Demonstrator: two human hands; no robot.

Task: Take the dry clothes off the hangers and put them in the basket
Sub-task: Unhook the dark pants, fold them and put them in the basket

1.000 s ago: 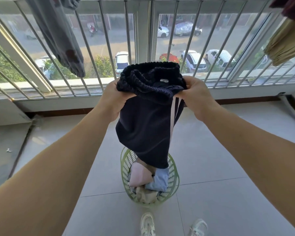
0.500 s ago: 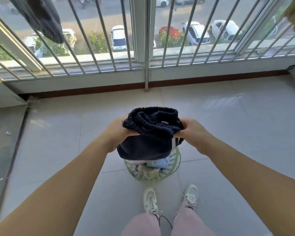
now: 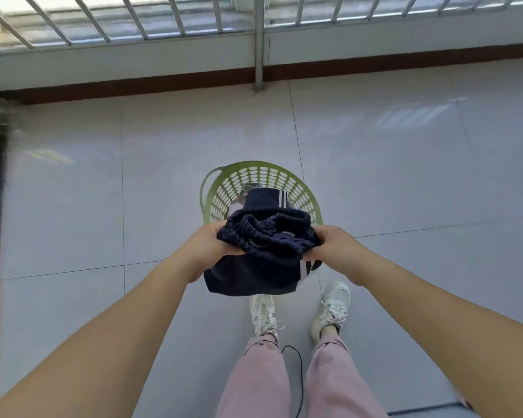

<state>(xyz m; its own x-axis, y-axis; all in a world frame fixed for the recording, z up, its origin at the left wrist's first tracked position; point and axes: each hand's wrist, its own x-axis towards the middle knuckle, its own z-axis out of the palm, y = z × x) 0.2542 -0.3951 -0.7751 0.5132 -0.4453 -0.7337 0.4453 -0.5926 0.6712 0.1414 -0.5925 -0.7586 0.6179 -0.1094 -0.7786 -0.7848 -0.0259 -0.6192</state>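
Both hands point(image 3: 212, 248) on navy trousers point(image 3: 254, 273)

Bright daylight enters from barred metal window railing point(image 3: 175, 19) at top; upper left corner overexposed. Glossy pale grey floor tiles point(image 3: 405, 176) show soft streaked reflections of bars. Shadows faint, diffuse. Wide-angle distortion bows tile joints, stretches bare forearms at lower corners. Left edge smeared with motion blur; centre fairly sharp, slightly soft overall

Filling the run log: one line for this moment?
step: lowering into basket | left hand: grips navy trousers | right hand: grips waistband | green basket: below
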